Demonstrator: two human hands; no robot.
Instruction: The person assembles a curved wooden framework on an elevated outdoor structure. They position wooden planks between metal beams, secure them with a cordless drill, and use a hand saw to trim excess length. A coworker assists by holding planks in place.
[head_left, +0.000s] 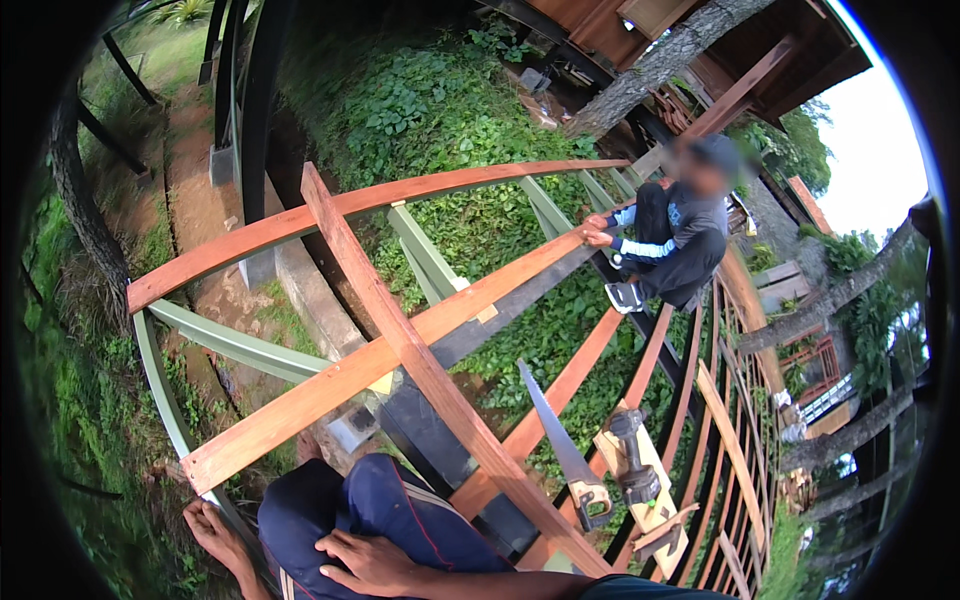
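Note:
My left hand point(212, 533) is beside a green metal beam point(160, 375) at the lower left, just below the end of a reddish wooden board point(300, 408). Its fingers are curled together; what they hold, if anything, is hidden. Over my dark blue trousers point(375, 510), my right hand point(372, 562) rests on the leg with fingers apart, holding nothing. The board runs away toward a co-worker point(680, 215), whose hands touch its far end. A second wooden plank point(375, 290) lies across it, slanting from far left to near right.
A hand saw point(560, 425) and a cordless drill point(633, 455) lie at right on the slats, the drill on a pale board point(665, 520). A curved outer board point(400, 193) rests on green supports point(425, 250). Between the beams, open gaps show plants point(450, 110) and ground below.

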